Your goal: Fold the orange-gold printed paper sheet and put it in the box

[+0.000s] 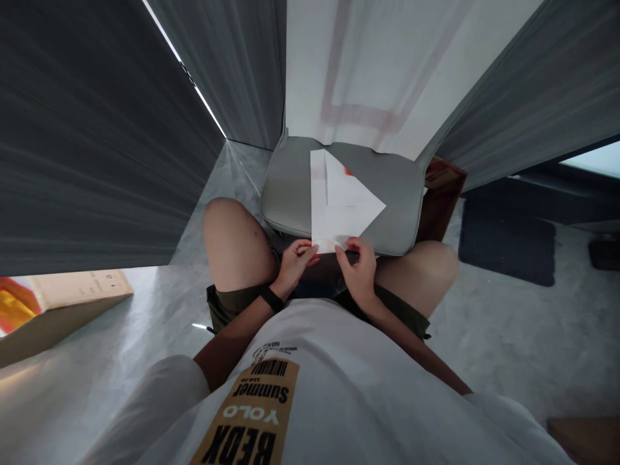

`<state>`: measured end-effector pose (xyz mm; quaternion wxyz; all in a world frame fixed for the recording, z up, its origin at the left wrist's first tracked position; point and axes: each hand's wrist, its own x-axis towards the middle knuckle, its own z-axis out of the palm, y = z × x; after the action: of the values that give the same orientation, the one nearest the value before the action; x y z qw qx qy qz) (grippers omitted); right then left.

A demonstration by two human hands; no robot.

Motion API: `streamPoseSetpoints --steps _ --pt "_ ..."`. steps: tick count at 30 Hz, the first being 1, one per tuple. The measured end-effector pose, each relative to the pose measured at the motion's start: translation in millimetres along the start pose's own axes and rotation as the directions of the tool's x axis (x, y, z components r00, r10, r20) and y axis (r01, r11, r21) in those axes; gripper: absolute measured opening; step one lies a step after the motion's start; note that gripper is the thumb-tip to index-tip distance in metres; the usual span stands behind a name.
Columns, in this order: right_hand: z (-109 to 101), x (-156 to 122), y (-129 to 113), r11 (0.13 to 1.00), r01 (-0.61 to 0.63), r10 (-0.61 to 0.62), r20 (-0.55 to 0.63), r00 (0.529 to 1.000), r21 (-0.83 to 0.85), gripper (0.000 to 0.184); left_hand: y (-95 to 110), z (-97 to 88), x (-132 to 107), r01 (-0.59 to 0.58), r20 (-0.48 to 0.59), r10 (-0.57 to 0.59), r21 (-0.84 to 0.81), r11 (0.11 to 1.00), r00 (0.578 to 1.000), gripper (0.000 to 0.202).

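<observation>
A folded white sheet of paper point(339, 200) lies on a grey seat cushion point(290, 187) in front of my knees, one side folded to a point toward the right. My left hand point(296, 258) pinches the paper's near edge at the left. My right hand point(359, 266) pinches the same edge just to the right, fingers closed on it. A black band sits on my left wrist. Both hands rest between my bare knees, above my dark shorts.
Grey curtains hang on both sides, with a white panel point(387, 71) behind the cushion. A brown cardboard box point(440, 194) stands right of the cushion, a dark mat point(508, 245) beyond it. Another box point(62, 303) lies on the pale floor at the left.
</observation>
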<state>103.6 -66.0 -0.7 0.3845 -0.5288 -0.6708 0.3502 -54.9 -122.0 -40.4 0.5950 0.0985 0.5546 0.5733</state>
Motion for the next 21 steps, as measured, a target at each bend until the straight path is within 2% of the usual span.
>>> streamPoseSetpoints --steps 1,2,3,4,6,7,8,10,14,21 --pt "-3 -9 -4 0.989 -0.131 0.130 0.006 0.991 0.064 0.033 0 -0.1 -2 0.007 0.003 -0.007 0.001 1.000 1.000 0.053" --pt "-4 -17 -8 0.951 -0.280 0.275 0.054 0.960 0.131 0.039 0 -0.3 -5 0.015 0.005 -0.015 0.000 1.000 1.000 0.053" --pt "-5 -24 -11 0.880 -0.437 0.416 0.141 0.899 0.189 0.045 1 -0.4 -7 0.024 0.007 -0.024 0.001 1.000 1.000 0.053" --pt "-5 -29 -13 0.782 -0.580 0.530 0.245 0.812 0.230 0.051 1 -0.6 -9 0.036 0.011 -0.036 0.005 0.999 0.999 0.053" --pt "-3 -34 -15 0.580 -0.762 0.642 0.413 0.646 0.290 0.058 2 -1.0 -14 0.058 0.015 -0.058 0.018 0.998 0.998 0.053" --pt "-1 -34 -15 0.507 -0.798 0.659 0.450 0.602 0.325 0.059 2 -1.2 -16 0.068 0.016 -0.068 0.027 0.997 0.998 0.054" --pt "0 -32 -15 0.461 -0.808 0.667 0.458 0.588 0.366 0.060 3 -1.5 -18 0.076 0.019 -0.077 0.037 0.996 0.997 0.054" --pt "2 -28 -12 0.428 -0.794 0.674 0.432 0.599 0.432 0.060 4 -1.7 -21 0.086 0.032 -0.088 0.062 0.994 0.996 0.053" --pt "4 -25 -5 0.416 -0.782 0.685 0.405 0.606 0.465 0.054 5 -1.0 -23 0.085 0.055 -0.092 0.111 0.990 0.994 0.047" --pt "2 -32 -1 0.411 -0.781 0.684 0.408 0.605 0.470 0.055 9 1.2 -28 0.147 -0.026 -0.145 0.131 0.980 0.989 0.049"
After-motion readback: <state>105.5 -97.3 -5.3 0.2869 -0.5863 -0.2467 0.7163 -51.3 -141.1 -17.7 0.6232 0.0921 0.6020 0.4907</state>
